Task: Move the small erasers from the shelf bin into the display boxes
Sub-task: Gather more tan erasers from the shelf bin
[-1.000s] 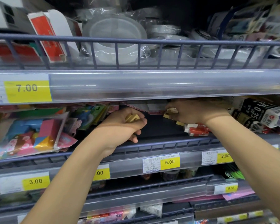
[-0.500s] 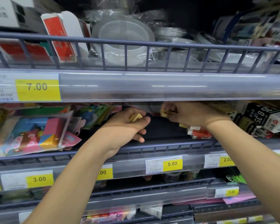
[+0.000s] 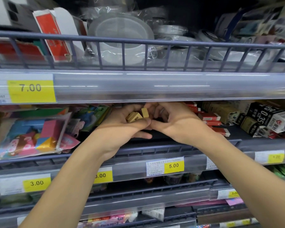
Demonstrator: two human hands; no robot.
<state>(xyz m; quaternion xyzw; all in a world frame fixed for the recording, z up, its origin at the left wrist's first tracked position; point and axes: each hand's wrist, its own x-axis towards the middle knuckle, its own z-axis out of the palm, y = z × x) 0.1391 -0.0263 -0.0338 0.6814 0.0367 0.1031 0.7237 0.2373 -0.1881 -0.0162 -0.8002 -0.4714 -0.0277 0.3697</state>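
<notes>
The shelving unit (image 3: 138, 145) fills the view in tiers, each edged with a grey rail and a clear price strip (image 3: 155, 87). The top tier carries wrapped clear plastic tubs (image 3: 120, 38) and a red-and-white carton (image 3: 54, 35); its right end is blurred and its contents cannot be identified. On the middle tier, a bag of coloured foam blocks (image 3: 31, 134) lies at the left, black-and-white lead boxes (image 3: 262, 117) at the right, and red-and-white packets (image 3: 211, 119) just behind the right wrist. The upper price strip cuts off the back of this tier, so any bin or display boxes there are hidden. Lower tiers are dim and hard to read.

Both forearms reach in from below and meet at the middle tier. The left hand (image 3: 122, 127) is cupped palm-up with fingers curled, holding several small tan erasers (image 3: 136, 115) against its fingers. The right hand (image 3: 174, 122) is curled, thumb tip touching the left thumb; its fingertips (image 3: 155, 111) meet the uppermost eraser beside the left hand's load. Whether the right fingers pinch that eraser or only touch it cannot be determined, as the fingertips lie under the strip's shadow
</notes>
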